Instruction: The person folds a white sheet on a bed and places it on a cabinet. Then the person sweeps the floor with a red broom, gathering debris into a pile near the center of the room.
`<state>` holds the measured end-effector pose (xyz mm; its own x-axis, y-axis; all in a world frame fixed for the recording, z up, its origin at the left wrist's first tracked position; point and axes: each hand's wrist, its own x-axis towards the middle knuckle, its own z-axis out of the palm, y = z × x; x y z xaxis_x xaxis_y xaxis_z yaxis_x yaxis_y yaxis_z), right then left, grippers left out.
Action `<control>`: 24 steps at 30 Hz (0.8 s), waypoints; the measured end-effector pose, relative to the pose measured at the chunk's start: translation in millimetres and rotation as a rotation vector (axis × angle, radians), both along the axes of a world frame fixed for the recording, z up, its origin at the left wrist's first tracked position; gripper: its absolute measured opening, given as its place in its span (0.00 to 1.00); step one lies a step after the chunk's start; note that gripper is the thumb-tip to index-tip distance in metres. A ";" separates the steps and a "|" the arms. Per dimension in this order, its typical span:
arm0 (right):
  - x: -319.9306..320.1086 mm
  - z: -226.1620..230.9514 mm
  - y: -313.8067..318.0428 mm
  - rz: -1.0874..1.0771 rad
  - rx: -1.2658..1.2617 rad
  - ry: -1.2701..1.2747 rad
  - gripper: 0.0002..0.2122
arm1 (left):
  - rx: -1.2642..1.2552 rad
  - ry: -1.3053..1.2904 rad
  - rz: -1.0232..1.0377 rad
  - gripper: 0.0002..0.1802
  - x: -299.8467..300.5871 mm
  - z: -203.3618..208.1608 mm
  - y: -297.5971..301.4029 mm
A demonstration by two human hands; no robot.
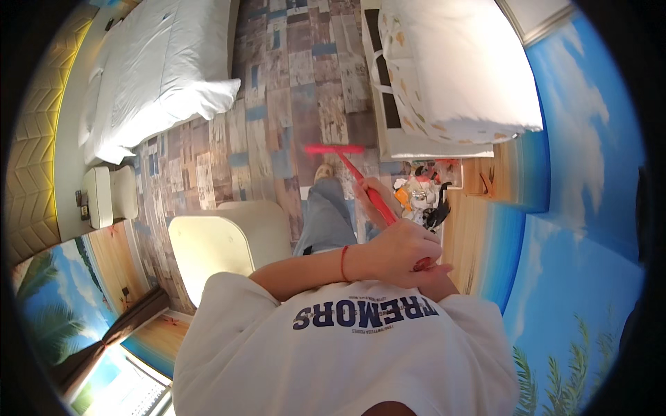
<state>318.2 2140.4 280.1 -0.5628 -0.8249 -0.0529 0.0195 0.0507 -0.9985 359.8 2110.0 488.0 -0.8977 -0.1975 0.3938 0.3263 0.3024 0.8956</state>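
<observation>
Both my hands grip a red broom with a thin, wide T-shaped head, which touches or hovers just above the floor beyond my foot; the head is slightly blurred. My left hand, with a red cord at its wrist, is closed round the top end of the handle. Lower on the handle, my right hand is wrapped round it, its forearm partly hidden behind the left hand. Right of the handle lies a heap of mixed small things, white, orange and black.
A bed with white bedding stands at the far left, another white-covered bed at the far right. A cream stool or chair is close on my left; a smaller cream seat stands farther left. Patchwork wood-look flooring runs between the beds.
</observation>
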 end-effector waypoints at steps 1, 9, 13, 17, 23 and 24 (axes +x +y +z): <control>-1.2 -8.9 -32.6 -0.014 -0.043 0.013 0.10 | -0.054 0.024 0.028 0.17 3.4 -5.1 -25.2; -56.3 -116.5 -279.5 -0.118 -0.256 0.008 0.07 | -0.221 -0.188 0.551 0.12 11.4 -112.3 -199.7; -81.0 -165.5 -321.1 -0.154 -0.133 -0.610 0.08 | -0.162 -0.104 0.480 0.12 -0.9 -165.8 -267.8; -44.4 -135.7 -323.0 -0.402 -0.086 -1.081 0.08 | -0.043 -0.212 0.299 0.10 23.5 -155.8 -289.6; 27.5 -78.9 -264.4 -0.433 -0.001 -0.819 0.04 | 0.080 -0.259 0.004 0.13 78.0 -71.1 -311.7; 37.1 -70.9 -263.2 -0.376 0.064 -0.523 0.04 | 0.101 -0.247 -0.026 0.13 82.0 -58.6 -315.5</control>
<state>355.3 1877.1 209.2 -0.6990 -0.5629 -0.4410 0.5308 0.0049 -0.8475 441.8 1794.5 429.4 -0.9693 -0.2008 0.1416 0.1005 0.2018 0.9743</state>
